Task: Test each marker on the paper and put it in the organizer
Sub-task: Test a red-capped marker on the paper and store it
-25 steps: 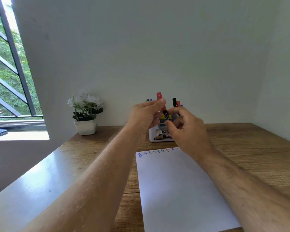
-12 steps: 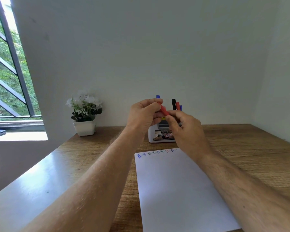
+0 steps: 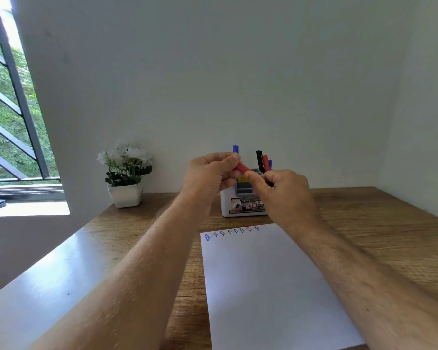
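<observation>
Red marker up over the organizer, left hand fingers pinching the cap end, right hand fingers pinching the body: better pulled straight apart, gently.

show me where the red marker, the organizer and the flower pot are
red marker [image 3: 242, 168], head view, on the red barrel showing between the two hands
organizer [image 3: 226, 202], head view, on its white front left corner
flower pot [image 3: 125, 197], head view, on the white pot's front face
</observation>
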`<act>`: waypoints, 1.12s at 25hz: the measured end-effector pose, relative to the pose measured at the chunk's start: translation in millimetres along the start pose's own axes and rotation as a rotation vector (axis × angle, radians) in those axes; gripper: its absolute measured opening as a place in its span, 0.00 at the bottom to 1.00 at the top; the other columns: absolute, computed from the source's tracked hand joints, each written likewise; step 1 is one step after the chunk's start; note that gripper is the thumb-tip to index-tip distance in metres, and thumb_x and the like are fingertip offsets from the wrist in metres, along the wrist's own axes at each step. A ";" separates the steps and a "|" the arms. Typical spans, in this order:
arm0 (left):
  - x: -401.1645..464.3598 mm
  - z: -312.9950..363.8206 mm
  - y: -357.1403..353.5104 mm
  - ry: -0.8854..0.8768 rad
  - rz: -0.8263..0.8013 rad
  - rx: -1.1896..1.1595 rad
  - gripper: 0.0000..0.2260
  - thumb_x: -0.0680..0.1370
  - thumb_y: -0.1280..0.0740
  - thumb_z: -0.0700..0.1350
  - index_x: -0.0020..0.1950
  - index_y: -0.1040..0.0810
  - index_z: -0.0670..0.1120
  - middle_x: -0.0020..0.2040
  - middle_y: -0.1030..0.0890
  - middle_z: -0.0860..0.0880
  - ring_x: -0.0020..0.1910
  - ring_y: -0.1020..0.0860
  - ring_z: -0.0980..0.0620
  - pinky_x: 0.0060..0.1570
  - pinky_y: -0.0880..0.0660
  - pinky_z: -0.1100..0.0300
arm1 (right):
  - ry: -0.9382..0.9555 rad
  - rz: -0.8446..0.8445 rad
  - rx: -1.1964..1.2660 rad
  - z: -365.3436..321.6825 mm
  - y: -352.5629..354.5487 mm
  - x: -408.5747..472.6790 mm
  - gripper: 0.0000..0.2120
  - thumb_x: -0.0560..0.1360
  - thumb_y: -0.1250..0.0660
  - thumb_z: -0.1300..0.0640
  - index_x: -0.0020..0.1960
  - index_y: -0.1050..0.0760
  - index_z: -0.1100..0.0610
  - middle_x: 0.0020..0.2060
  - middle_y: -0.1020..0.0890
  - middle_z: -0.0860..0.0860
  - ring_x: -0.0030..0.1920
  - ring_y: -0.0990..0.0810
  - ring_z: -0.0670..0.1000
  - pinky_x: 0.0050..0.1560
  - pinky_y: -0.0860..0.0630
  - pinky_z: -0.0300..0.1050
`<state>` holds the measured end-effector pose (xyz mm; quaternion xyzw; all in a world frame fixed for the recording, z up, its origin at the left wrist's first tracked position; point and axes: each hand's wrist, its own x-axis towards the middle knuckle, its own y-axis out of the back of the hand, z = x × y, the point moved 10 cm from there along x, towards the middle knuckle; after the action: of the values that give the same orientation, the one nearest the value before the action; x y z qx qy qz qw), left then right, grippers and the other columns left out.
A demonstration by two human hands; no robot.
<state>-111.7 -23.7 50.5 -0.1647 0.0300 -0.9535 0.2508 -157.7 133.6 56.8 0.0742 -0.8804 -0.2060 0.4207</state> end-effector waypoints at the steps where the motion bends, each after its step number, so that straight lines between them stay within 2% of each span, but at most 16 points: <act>1: 0.1 2.6 0.7 -0.005 -0.002 -0.017 0.06 0.76 0.28 0.41 0.50 0.17 0.40 0.40 0.15 0.42 0.33 0.20 0.53 0.35 0.21 0.64 | 0.000 0.010 -0.011 -0.7 2.5 -0.3 0.19 0.76 0.37 0.38 0.37 0.20 0.50 0.25 0.23 0.43 0.28 0.24 0.38 0.24 0.33 0.30; 3: -0.8 7.0 -1.3 -0.011 -0.016 -0.037 0.06 0.75 0.28 0.40 0.50 0.17 0.39 0.38 0.16 0.42 0.31 0.20 0.53 0.32 0.21 0.65 | 0.010 0.015 -0.012 -0.7 4.0 -1.4 0.18 0.76 0.37 0.39 0.38 0.21 0.50 0.25 0.24 0.43 0.27 0.24 0.39 0.24 0.33 0.30; 5: -1.4 9.1 -1.4 -0.012 -0.006 -0.015 0.06 0.76 0.28 0.39 0.50 0.18 0.39 0.38 0.16 0.41 0.30 0.20 0.54 0.32 0.21 0.65 | 0.010 0.006 -0.039 3.6 2.3 -2.1 0.14 0.78 0.36 0.43 0.43 0.18 0.51 0.28 0.22 0.42 0.28 0.24 0.40 0.26 0.33 0.30; 8: -2.1 9.4 8.8 0.005 0.062 0.004 0.03 0.76 0.29 0.38 0.48 0.20 0.40 0.39 0.15 0.41 0.31 0.19 0.53 0.32 0.21 0.65 | -0.005 -0.019 -0.094 12.2 -1.7 -2.7 0.10 0.78 0.34 0.49 0.50 0.17 0.54 0.36 0.18 0.45 0.36 0.20 0.43 0.37 0.22 0.40; 10: -2.8 5.3 15.0 0.040 0.088 -0.049 0.06 0.76 0.29 0.37 0.51 0.21 0.38 0.40 0.14 0.41 0.33 0.17 0.52 0.33 0.19 0.64 | -0.037 -0.011 -0.052 17.5 -1.0 -3.0 0.09 0.79 0.35 0.51 0.52 0.18 0.54 0.39 0.17 0.46 0.38 0.20 0.44 0.40 0.20 0.42; 13: -3.8 -1.8 10.3 0.102 0.074 -0.130 0.08 0.77 0.32 0.35 0.56 0.24 0.36 0.44 0.15 0.39 0.38 0.16 0.50 0.37 0.18 0.62 | -0.090 0.022 0.135 21.6 2.3 -2.6 0.10 0.81 0.38 0.53 0.54 0.19 0.53 0.37 0.19 0.45 0.35 0.20 0.42 0.33 0.25 0.31; 14: -4.1 -2.5 7.2 0.113 0.066 -0.144 0.07 0.79 0.34 0.35 0.56 0.24 0.38 0.45 0.15 0.39 0.39 0.16 0.50 0.39 0.18 0.61 | -0.099 0.028 0.192 20.5 2.8 -2.2 0.10 0.81 0.39 0.53 0.55 0.19 0.52 0.37 0.18 0.45 0.34 0.20 0.43 0.32 0.25 0.30; 16: -4.3 -1.2 0.7 0.116 0.037 -0.135 0.09 0.82 0.39 0.35 0.59 0.22 0.41 0.46 0.17 0.41 0.40 0.17 0.50 0.41 0.17 0.60 | -0.102 0.041 0.270 17.1 4.4 -1.5 0.11 0.82 0.41 0.54 0.56 0.20 0.52 0.38 0.18 0.46 0.33 0.19 0.44 0.34 0.24 0.31; 18: -5.6 1.9 -5.3 0.085 -0.005 -0.049 0.14 0.84 0.44 0.37 0.60 0.20 0.45 0.43 0.21 0.45 0.38 0.20 0.52 0.38 0.19 0.59 | -0.104 0.057 0.311 14.6 6.6 -1.5 0.12 0.82 0.41 0.54 0.56 0.20 0.52 0.40 0.17 0.47 0.34 0.18 0.45 0.35 0.23 0.31; 21: -7.3 5.3 -6.0 0.050 0.015 0.063 0.18 0.85 0.48 0.39 0.53 0.18 0.48 0.38 0.25 0.48 0.34 0.26 0.54 0.33 0.25 0.59 | -0.123 0.075 0.358 15.7 9.9 -0.9 0.11 0.82 0.40 0.56 0.59 0.21 0.54 0.41 0.17 0.48 0.37 0.18 0.48 0.35 0.21 0.37; 24: -7.8 8.0 -2.2 0.050 0.063 0.100 0.18 0.84 0.49 0.37 0.50 0.20 0.47 0.39 0.24 0.47 0.34 0.27 0.53 0.32 0.27 0.60 | -0.178 0.052 0.453 21.5 10.7 1.6 0.14 0.80 0.35 0.60 0.64 0.27 0.51 0.45 0.18 0.49 0.32 0.16 0.50 0.27 0.20 0.43; 26: -9.7 6.9 -2.4 0.075 0.068 0.131 0.17 0.83 0.49 0.35 0.48 0.22 0.45 0.37 0.25 0.47 0.31 0.28 0.52 0.29 0.30 0.61 | -0.186 0.033 0.465 23.5 12.5 2.2 0.14 0.79 0.35 0.63 0.62 0.27 0.49 0.48 0.19 0.52 0.29 0.17 0.53 0.24 0.22 0.44; 28: -12.6 0.0 -3.6 0.140 0.054 0.184 0.15 0.81 0.48 0.34 0.44 0.24 0.44 0.35 0.29 0.47 0.30 0.33 0.53 0.29 0.36 0.61 | -0.182 0.000 0.519 25.4 12.8 1.9 0.12 0.80 0.39 0.66 0.57 0.22 0.53 0.49 0.18 0.57 0.29 0.17 0.55 0.24 0.22 0.45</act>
<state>-103.0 -14.4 47.3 -0.0728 -0.0360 -0.9543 0.2876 -178.0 152.2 49.3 0.1606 -0.9379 0.0205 0.3069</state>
